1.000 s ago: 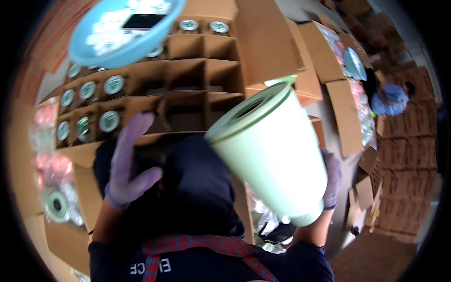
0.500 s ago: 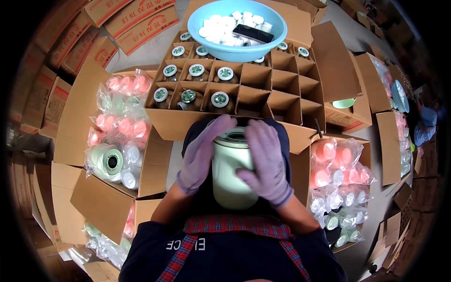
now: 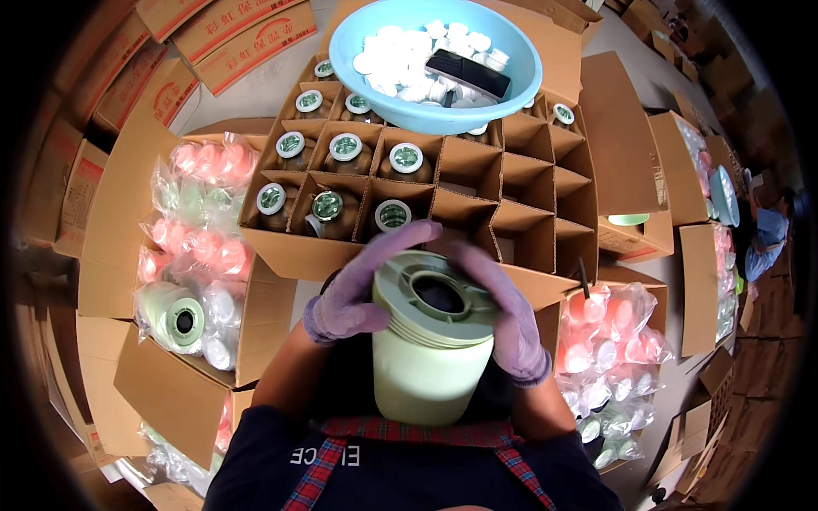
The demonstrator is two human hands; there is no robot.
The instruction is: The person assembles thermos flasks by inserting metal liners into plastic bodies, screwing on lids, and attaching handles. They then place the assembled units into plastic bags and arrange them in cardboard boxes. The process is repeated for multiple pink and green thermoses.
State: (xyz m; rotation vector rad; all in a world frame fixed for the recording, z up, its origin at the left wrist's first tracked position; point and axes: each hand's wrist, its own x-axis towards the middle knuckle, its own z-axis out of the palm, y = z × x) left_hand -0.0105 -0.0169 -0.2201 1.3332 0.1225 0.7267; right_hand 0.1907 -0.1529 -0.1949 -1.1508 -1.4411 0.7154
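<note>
A pale green canister (image 3: 430, 375) stands tilted in front of my body, its top turned up and away from me. On its top sits a ribbed green ring (image 3: 399, 285) around a round dark opening, with screw threads just below. My left hand (image 3: 358, 285), in a lilac glove, curves along the left side of the rim with its fingers outstretched and thumb apart. Along the right side lies my right hand (image 3: 511, 319), gloved the same, its fingers stretched over the ring's edge and blurred by motion. What supports the canister underneath is hidden.
Ahead is a divided carton (image 3: 298, 255) holding several glass liners (image 3: 345, 149) with greenish mouths. A blue basin (image 3: 434, 119) of white caps and a phone (image 3: 469, 74) rests on it. Cartons of bagged pink, white and green parts flank me (image 3: 204, 247). A person (image 3: 767, 234) is at far right.
The canister has tilted so its ring and opening show more. My hands have moved apart from lying flat against its top to either side of the rim. The head view has shifted slightly.
</note>
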